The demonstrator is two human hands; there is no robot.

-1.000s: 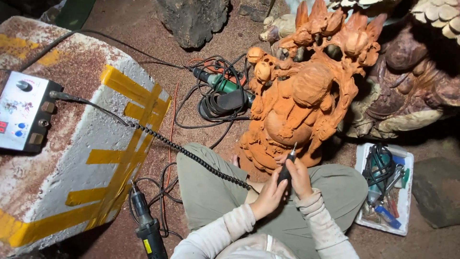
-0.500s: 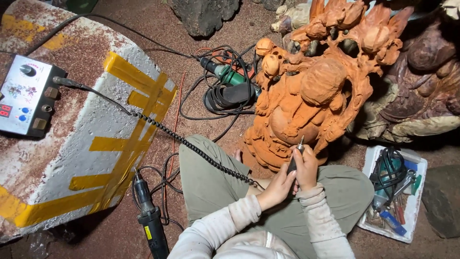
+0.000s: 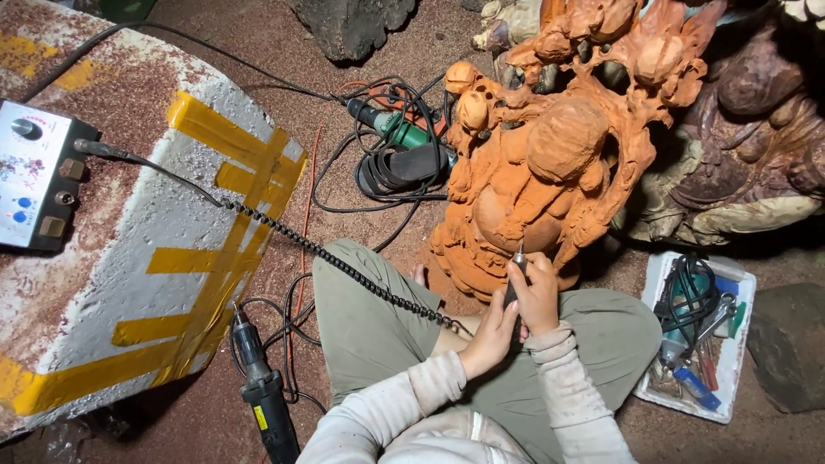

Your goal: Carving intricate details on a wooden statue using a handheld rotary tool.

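An orange-brown wooden carving (image 3: 550, 163) of a round-bellied figure stands on the ground in front of my crossed legs. My right hand (image 3: 539, 294) grips a slim rotary handpiece (image 3: 516, 277) with its tip against the carving's lower belly. My left hand (image 3: 488, 337) cups the handpiece's rear end from below. A black coiled cable (image 3: 284, 232) runs from the handpiece across my left knee to a small white control box (image 3: 30, 185) on a concrete block (image 3: 146, 283).
A white tray (image 3: 698, 339) of hand tools lies at my right. A green power tool and tangled black cords (image 3: 400, 150) lie behind the carving's left side. A second black handpiece (image 3: 262, 391) lies at my left knee. Darker wood carvings (image 3: 739, 146) stand to the right.
The view has shifted right and closer to the carving. My hands have stayed together on the handpiece, with its tip moved slightly higher on the carving's belly.
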